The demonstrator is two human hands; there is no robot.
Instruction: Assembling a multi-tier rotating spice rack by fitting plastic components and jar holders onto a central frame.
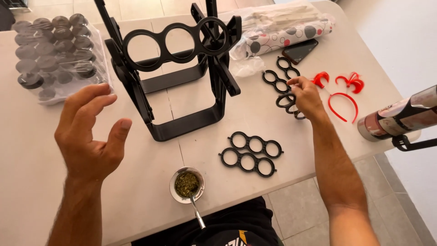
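Note:
My left hand (pixel 91 136) hovers open above the white table (pixel 36 182), palm turned right, just left of a black plastic rack frame (pixel 177 77) that carries one three-ring holder (pixel 175 43) across its top. My right hand (pixel 307 98) rests on the table at the right, fingers pinched on a black three-ring holder (pixel 284 100) from a small pile of such pieces (pixel 280 75). Two more three-ring holders (pixel 252 152) lie flat in front of the rack, apart from both hands.
A clear pack of several small dark-lidded jars (pixel 52 50) sits at the back left. A metal cup of green herb with a metal straw (pixel 187 184) stands near the front edge. A dotted roll (pixel 282 38), a phone (pixel 299 51), a red headband (pixel 343 98) and a flask (pixel 400 116) lie right.

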